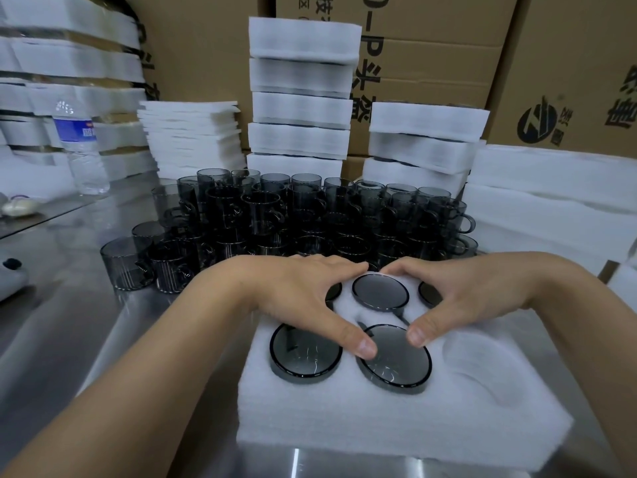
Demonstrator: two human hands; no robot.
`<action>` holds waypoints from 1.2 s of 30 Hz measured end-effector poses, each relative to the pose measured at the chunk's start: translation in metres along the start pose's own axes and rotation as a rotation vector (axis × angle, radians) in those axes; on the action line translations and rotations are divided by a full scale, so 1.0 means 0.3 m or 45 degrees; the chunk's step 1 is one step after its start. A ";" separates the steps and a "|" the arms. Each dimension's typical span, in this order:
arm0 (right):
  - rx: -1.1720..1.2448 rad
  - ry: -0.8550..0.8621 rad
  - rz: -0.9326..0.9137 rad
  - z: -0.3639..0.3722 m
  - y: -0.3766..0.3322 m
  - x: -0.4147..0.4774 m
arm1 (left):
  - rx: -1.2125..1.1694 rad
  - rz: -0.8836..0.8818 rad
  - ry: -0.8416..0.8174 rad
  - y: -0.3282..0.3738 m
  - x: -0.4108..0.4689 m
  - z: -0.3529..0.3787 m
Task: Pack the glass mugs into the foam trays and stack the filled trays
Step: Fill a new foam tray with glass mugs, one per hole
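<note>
Mostly, the left hand (300, 294) and right hand (462, 294) lie spread flat on the foam tray (379, 419), half-hiding two far mugs (429, 294).

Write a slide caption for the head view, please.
Left hand and right hand rest on mugs in a foam tray, one pocket empty.

hands (303, 298) (465, 294) apparently pressing foam tray (379, 419)
</note>
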State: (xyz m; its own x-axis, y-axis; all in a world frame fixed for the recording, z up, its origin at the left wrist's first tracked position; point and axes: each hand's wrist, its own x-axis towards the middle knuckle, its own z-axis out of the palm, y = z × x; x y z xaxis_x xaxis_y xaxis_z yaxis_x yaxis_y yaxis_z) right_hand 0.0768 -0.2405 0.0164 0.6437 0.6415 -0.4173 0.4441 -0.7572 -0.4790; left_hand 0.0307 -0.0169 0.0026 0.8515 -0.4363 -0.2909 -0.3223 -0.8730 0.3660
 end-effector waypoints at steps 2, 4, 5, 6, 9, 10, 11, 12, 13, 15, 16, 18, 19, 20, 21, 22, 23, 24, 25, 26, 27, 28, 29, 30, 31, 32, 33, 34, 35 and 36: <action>0.011 0.003 -0.001 0.001 0.002 0.000 | -0.021 0.017 0.020 -0.012 0.008 0.002; 0.007 0.006 0.001 0.001 0.003 0.001 | -0.064 0.039 0.052 -0.025 0.012 0.005; 0.004 0.009 0.003 0.001 0.003 0.002 | -0.103 0.057 0.094 -0.027 0.015 0.008; 0.001 0.013 0.004 0.000 0.003 0.003 | -0.146 0.082 0.170 -0.027 0.020 0.010; -0.020 0.025 0.001 -0.001 0.002 0.004 | -0.275 0.143 0.641 -0.025 0.038 0.010; -0.013 0.024 -0.005 0.000 0.003 0.003 | -0.278 0.127 0.845 -0.033 0.043 0.006; 0.004 0.020 -0.010 0.001 0.005 0.002 | -0.243 0.082 1.033 -0.045 0.047 0.001; 0.022 0.016 -0.012 0.002 0.006 0.001 | -0.186 0.004 1.175 -0.063 0.050 -0.004; 0.033 0.015 -0.013 0.003 0.008 0.000 | -0.135 -0.092 1.263 -0.083 0.053 -0.008; 0.035 0.009 -0.014 0.003 0.009 -0.001 | -0.070 -0.278 1.313 -0.122 0.063 -0.008; 0.032 0.005 -0.015 0.002 0.009 -0.001 | -0.039 -0.347 1.305 -0.138 0.070 -0.005; 0.032 0.002 -0.014 0.000 0.008 -0.001 | 0.018 -0.432 1.291 -0.161 0.083 0.001; 0.033 0.003 -0.014 0.001 0.008 -0.001 | 0.029 -0.454 1.290 -0.170 0.087 0.004; 0.033 0.004 -0.013 0.002 0.008 -0.001 | 0.030 -0.466 1.291 -0.178 0.090 0.006; 0.035 0.006 -0.014 0.003 0.009 0.000 | 0.027 -0.467 1.295 -0.185 0.091 0.008; 0.038 0.006 -0.016 0.004 0.009 0.000 | 0.021 -0.461 1.298 -0.191 0.093 0.010; 0.043 0.004 -0.018 0.005 0.009 0.000 | 0.012 -0.447 1.301 -0.195 0.094 0.012; 0.047 0.002 -0.020 0.004 0.008 -0.001 | -0.002 -0.428 1.305 -0.200 0.096 0.013; 0.049 0.001 -0.022 0.004 0.008 0.000 | -0.017 -0.407 1.312 -0.203 0.097 0.014; 0.051 0.001 -0.022 0.003 0.008 -0.001 | -0.034 -0.389 1.324 -0.206 0.099 0.013; 0.050 0.001 -0.021 0.003 0.007 -0.002 | -0.051 -0.376 1.340 -0.209 0.100 0.013; 0.049 0.002 -0.020 0.003 0.007 -0.002 | -0.067 -0.368 1.358 -0.210 0.100 0.011; 0.047 0.004 -0.020 0.004 0.008 -0.002 | -0.078 -0.363 1.374 -0.211 0.100 0.010; 0.047 0.006 -0.020 0.005 0.008 -0.001 | -0.084 -0.358 1.388 -0.211 0.101 0.009; 0.047 0.007 -0.020 0.006 0.008 -0.001 | -0.089 -0.352 1.400 -0.210 0.100 0.009; 0.048 0.008 -0.019 0.006 0.008 -0.001 | -0.094 -0.346 1.413 -0.209 0.100 0.009; 0.048 0.009 -0.019 0.006 0.008 -0.001 | -0.097 -0.342 1.427 -0.207 0.099 0.008; 0.045 0.010 -0.021 0.006 0.008 0.000 | -0.095 -0.336 1.443 -0.204 0.097 0.007; 0.042 0.012 -0.023 0.005 0.008 0.000 | -0.089 -0.321 1.462 -0.200 0.094 0.007; 0.039 0.014 -0.025 0.005 0.009 0.000 | -0.084 -0.299 1.485 -0.195 0.092 0.006</action>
State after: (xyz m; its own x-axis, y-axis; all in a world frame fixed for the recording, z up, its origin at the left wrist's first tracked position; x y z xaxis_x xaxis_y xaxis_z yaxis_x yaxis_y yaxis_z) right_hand 0.0771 -0.2422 0.0139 0.6420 0.6545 -0.3993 0.4374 -0.7404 -0.5104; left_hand 0.0722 0.0218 -0.0283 0.7600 0.2237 0.6102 -0.1158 -0.8773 0.4658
